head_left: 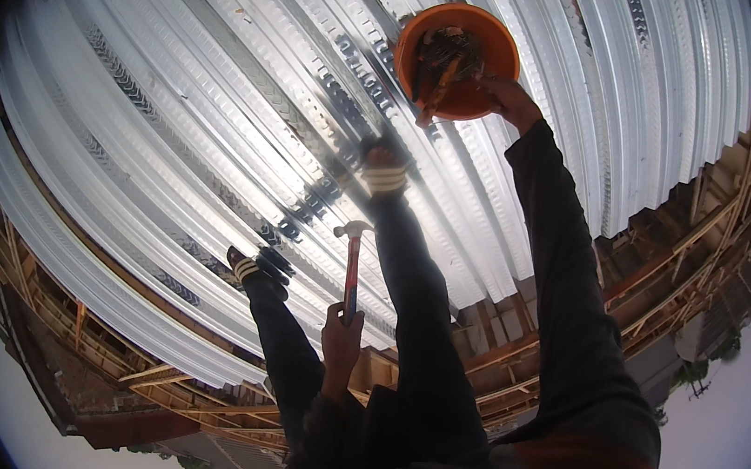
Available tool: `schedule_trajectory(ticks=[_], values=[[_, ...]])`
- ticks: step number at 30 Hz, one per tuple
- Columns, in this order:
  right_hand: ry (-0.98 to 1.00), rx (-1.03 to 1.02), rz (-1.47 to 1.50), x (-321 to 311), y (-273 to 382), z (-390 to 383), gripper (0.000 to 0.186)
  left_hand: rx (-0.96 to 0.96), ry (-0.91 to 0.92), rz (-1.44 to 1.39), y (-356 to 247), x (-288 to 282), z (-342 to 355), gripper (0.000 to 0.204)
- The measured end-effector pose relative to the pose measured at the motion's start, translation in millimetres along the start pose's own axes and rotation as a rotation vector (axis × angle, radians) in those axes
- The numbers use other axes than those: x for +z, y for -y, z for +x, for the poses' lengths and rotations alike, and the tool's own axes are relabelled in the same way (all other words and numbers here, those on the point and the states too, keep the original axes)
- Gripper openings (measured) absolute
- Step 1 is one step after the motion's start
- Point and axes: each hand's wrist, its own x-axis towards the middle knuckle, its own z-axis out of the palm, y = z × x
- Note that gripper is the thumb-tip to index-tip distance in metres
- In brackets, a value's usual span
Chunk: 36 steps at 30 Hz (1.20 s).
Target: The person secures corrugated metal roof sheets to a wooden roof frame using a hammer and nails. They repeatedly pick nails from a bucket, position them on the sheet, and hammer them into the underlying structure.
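An orange bucket (507, 40) sits at the upper middle of a downward, fisheye view from the wearer's head, over ribbed, shiny metal sheets (173, 130). Inside it lies a dark heap of thin pieces, probably nails (450, 49), and something long and orange-brown, too unclear to identify. The person's right hand (515, 104) holds the bucket's near right rim, the arm in its dark sleeve stretched well out. The left hand (342, 338), nearer the body, is closed around the lower handle of a hammer (352, 269), whose pale metal head points up and away, well apart from the bucket. The hammer stands out between two dark-trousered legs, which end in striped sandals (385, 178) on the sheets. Around the sheets' curved lower edge runs bare timber framing (166, 378), with roofs, treetops and pale sky beyond. The bucket could tip and spill its contents if the one-sided grip on its rim pulls down or slips; loose pieces might then slide along the ribs. The sandals could also lose their footing on the smooth metal, and a loosened left grip could let the hammer drop onto the sheets.
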Motion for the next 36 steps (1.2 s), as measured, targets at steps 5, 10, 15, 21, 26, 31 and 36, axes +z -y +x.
schedule_trajectory(ticks=[5,10,15,21,26,31,36], values=[[-0.030,-0.001,0.417,18,30,-68,0.014,0.047,0.015,0.036,-14,-21,-14,0.043],[-0.039,-0.111,0.640,50,70,-112,0.017,0.082,-0.003,-0.013,-2,-41,-29,0.044],[0.092,-0.058,0.553,131,137,-199,0.017,-0.052,0.054,-0.266,10,-85,-66,0.044],[0.398,0.159,0.132,321,169,-317,0.031,0.126,-0.327,-0.158,99,-147,-115,0.038],[0.594,0.244,-0.613,464,157,-388,0.035,0.141,-0.587,-0.500,173,-177,-123,0.033],[0.969,0.413,-1.275,612,114,-426,0.032,0.047,-0.599,-0.982,266,-222,-135,0.033],[1.311,0.534,-2.127,724,44,-436,0.031,0.044,-0.547,-1.297,368,-244,-155,0.033]])
